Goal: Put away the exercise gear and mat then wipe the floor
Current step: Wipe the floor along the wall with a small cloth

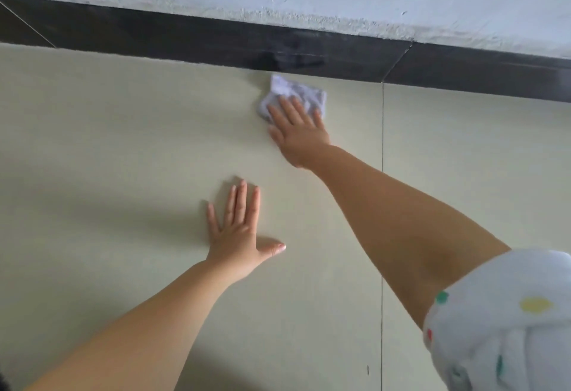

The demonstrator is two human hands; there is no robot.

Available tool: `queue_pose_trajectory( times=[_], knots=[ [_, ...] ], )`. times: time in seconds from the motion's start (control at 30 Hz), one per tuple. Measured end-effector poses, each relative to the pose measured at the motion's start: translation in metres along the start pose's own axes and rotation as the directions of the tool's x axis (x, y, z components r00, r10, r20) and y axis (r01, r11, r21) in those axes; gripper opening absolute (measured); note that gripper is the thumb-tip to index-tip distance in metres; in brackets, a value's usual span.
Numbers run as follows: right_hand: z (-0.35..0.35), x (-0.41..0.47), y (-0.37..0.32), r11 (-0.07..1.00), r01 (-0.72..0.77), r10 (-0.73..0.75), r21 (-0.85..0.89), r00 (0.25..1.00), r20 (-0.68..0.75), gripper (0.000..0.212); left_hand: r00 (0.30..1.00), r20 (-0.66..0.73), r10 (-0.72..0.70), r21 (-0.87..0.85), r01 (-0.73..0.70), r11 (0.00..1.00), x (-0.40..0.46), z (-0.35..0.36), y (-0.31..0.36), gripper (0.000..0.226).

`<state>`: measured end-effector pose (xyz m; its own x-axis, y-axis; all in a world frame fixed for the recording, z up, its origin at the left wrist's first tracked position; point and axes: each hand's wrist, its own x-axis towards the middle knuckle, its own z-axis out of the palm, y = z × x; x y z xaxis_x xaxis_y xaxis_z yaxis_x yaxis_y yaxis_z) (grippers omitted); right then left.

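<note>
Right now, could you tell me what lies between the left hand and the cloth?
Only bare cream floor tile, as the head view shows. The left hand lies flat on it; the right hand presses the white cloth near the dark skirting.

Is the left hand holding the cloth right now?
No, the left hand lies flat on the bare floor; the right hand presses the cloth.

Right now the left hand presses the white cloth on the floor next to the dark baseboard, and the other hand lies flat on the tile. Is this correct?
Not quite: the head view shows the right hand pressing the white cloth beside the dark baseboard; the left hand lies flat on the tile.
</note>
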<state>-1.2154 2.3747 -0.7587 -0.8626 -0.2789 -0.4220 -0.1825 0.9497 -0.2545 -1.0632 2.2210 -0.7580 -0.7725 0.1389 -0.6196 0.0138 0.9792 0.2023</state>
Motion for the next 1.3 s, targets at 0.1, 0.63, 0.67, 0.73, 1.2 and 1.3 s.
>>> queue_pose_trajectory(
  times=[0.1, 0.63, 0.67, 0.73, 1.2, 1.3],
  knots=[
    [-0.004, -0.046, 0.101, 0.966, -0.249, 0.255, 0.068, 0.959, -0.126, 0.054, 1.0, -0.007, 0.006, -0.013, -0.006, 1.0, -0.001, 0.001, 0.0, 0.114],
    [0.064, -0.153, 0.033, 0.997, 0.083, -0.083, -0.002, 0.997, 0.006, 0.054, 0.995, -0.099, -0.009, 0.121, 0.021, 0.992, -0.006, -0.006, 0.015, 0.094],
    [0.059, -0.154, 0.055, 0.999, 0.051, -0.051, -0.008, 0.999, -0.014, 0.053, 0.994, -0.108, 0.027, 0.154, -0.01, 0.988, -0.007, -0.007, 0.018, 0.09],
    [0.052, -0.163, 0.112, 0.983, -0.173, 0.179, 0.067, 0.979, -0.094, 0.053, 0.986, -0.102, 0.132, 0.206, -0.108, 0.972, -0.008, -0.006, 0.029, 0.082],
    [0.114, -0.234, 0.02, 0.851, -0.42, 0.493, 0.315, 0.845, -0.206, 0.057, 0.956, 0.256, 0.145, 0.333, -0.228, 0.915, 0.005, -0.022, 0.065, 0.066],
    [0.132, -0.257, -0.029, 0.93, -0.278, 0.299, 0.24, 0.953, -0.055, 0.057, 0.954, 0.257, 0.155, 0.3, -0.231, 0.925, 0.013, -0.023, 0.062, 0.071]
  ],
)
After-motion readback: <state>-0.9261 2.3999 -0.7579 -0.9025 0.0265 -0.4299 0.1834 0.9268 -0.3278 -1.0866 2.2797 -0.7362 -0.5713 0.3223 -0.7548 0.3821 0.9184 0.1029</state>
